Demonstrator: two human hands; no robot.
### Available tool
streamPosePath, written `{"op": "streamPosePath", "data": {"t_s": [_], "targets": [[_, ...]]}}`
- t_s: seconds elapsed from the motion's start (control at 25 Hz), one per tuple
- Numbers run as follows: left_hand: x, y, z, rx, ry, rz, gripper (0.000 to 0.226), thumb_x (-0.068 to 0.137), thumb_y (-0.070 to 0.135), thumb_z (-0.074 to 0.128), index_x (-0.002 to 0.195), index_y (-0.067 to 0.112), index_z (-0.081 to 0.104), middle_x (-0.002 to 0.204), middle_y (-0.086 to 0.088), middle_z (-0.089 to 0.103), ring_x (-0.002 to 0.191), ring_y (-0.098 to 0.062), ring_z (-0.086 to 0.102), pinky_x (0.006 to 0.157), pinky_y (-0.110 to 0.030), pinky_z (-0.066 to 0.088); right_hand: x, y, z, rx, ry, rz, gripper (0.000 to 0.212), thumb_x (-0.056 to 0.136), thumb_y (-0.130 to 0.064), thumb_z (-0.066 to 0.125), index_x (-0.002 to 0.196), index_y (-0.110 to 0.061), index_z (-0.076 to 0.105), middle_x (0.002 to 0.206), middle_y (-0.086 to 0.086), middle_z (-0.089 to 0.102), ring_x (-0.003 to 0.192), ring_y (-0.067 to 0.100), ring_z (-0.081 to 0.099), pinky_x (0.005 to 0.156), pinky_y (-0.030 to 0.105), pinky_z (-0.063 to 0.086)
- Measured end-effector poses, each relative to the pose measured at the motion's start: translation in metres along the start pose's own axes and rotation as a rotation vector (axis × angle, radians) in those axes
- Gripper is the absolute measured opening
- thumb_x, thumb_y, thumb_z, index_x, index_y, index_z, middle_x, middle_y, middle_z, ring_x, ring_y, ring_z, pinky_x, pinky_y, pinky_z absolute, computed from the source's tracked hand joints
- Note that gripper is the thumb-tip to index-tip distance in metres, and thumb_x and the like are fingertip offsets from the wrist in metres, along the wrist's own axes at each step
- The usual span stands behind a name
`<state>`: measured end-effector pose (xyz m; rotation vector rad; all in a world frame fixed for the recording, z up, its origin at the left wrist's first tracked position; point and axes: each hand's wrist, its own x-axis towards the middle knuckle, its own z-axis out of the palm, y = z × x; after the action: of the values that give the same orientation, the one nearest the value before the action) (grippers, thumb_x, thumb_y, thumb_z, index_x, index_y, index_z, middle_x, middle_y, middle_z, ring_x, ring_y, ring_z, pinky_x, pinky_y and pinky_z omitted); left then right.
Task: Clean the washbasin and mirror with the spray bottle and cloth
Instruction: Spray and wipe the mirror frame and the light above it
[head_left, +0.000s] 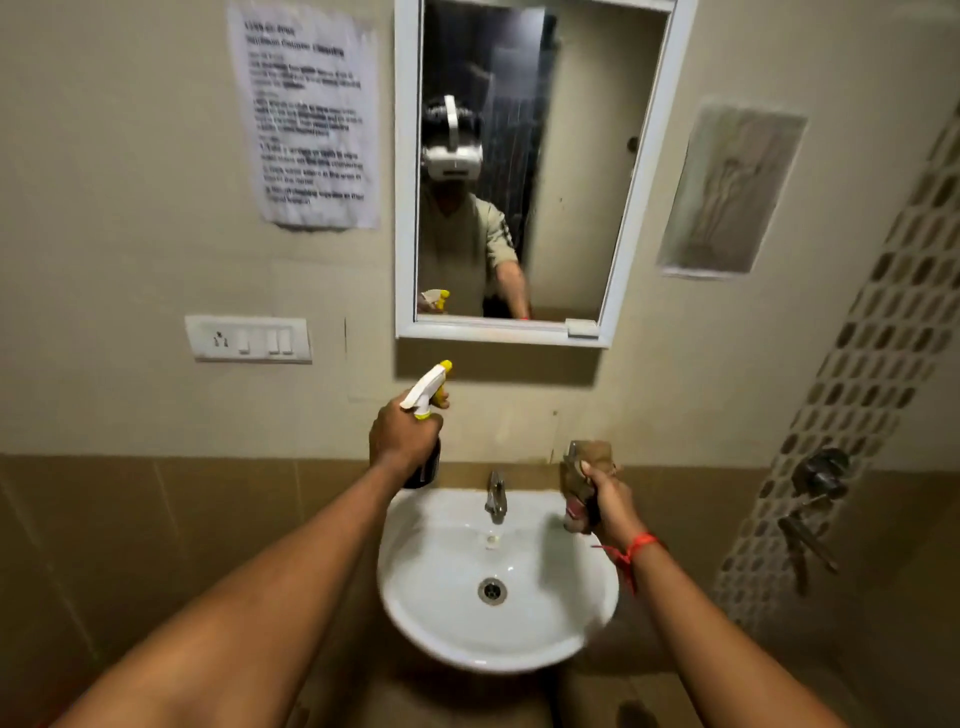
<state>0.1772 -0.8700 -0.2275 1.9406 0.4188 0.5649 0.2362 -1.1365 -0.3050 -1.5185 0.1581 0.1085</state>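
A white washbasin (447, 618) hangs on the wall below me, with a metal tap (495, 496) at its back and a drain at the bottom. Above it is a white-framed mirror (571, 171). My left hand (402, 436) grips a dark spray bottle (428, 395) with a white and yellow trigger head, held above the basin's left rear edge, nozzle aimed up towards the mirror. My right hand (610, 501) holds a bunched brown cloth (589, 462) above the basin's right rear edge.
A printed paper notice (309, 114) is stuck on the wall left of the mirror, and a white switch plate (248, 339) sits below it. A faded poster (732, 189) hangs on the right. Metal shower valves (815, 493) stick out from the patterned tile strip at right.
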Motion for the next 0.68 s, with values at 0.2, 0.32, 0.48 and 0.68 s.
{"op": "streamPosePath", "data": {"t_s": [0.2,0.32,0.48,0.68], "targets": [[0.020,0.079,-0.046,-0.030,0.126,0.134,0.020,0.084,0.021,0.063,0.099,0.023,0.075,0.094,-0.005,0.077,0.086,-0.033,0.069,0.077,-0.036,0.055,-0.025,-0.155,0.087,0.270,-0.215,-0.357,0.044,0.102,-0.023,0.047,0.061,-0.014,0.038,0.052,0.007,0.031,0.036,0.017,0.032,0.039,0.018,0.026],[0.032,0.121,-0.069,-0.038,0.178,0.147,0.017,0.084,0.020,0.064,0.098,0.025,0.073,0.087,-0.001,0.069,0.085,-0.031,0.064,0.080,-0.036,0.053,-0.033,-0.234,0.122,0.313,-0.173,-0.522,0.045,0.105,-0.022,0.046,0.063,-0.005,0.047,0.042,0.006,0.043,0.030,0.018,0.038,0.033,0.013,0.028],[0.065,0.163,-0.088,-0.064,0.227,0.178,0.035,0.070,0.028,0.057,0.100,0.022,0.074,0.090,-0.002,0.078,0.086,-0.032,0.072,0.081,-0.038,0.058,-0.025,-0.294,0.140,0.413,-0.123,-0.659,0.032,0.092,-0.039,0.059,0.077,-0.012,0.056,0.054,0.005,0.054,0.045,0.023,0.049,0.048,0.030,0.043],[0.108,0.211,-0.105,-0.227,0.343,0.208,0.029,0.074,0.024,0.060,0.096,0.027,0.078,0.098,0.007,0.079,0.093,-0.023,0.072,0.084,-0.037,0.057,-0.004,-0.337,0.148,0.369,-0.017,-0.858,0.070,0.097,-0.029,0.061,0.157,-0.024,0.026,0.134,-0.003,0.062,0.119,0.016,0.062,0.100,0.017,0.047]]}}
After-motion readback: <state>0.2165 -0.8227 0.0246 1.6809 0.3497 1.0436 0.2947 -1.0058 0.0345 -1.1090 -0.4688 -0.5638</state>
